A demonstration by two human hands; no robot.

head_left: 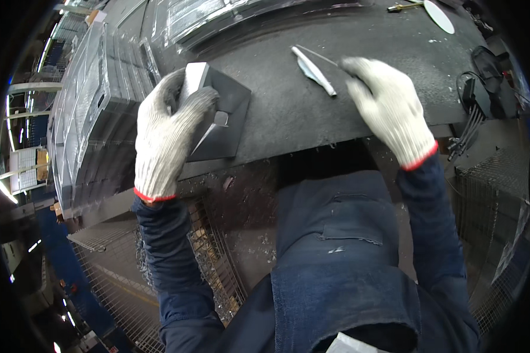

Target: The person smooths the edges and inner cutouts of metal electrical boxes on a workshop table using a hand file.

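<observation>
My left hand (171,126), in a white knit glove with a red cuff, is closed around the upright edge of a grey folded sheet-metal piece (232,112). The piece has a small square cutout and rests near the table's front edge. My right hand (388,100), gloved alike, is pinched with the fingertips toward the table's middle. A thin rod (317,55) runs from these fingertips to the left; its other end is hidden in the glove. Just below the rod lies a slim white-wrapped stick (314,72), apart from my right hand.
Stacked grey metal parts (100,117) stand on the left, and more parts (218,20) lie along the back of the dark table (277,117). A white oval disc (439,16) is at the far right. Black items with cables (483,88) sit at the right edge. Wire mesh cages (123,282) stand below.
</observation>
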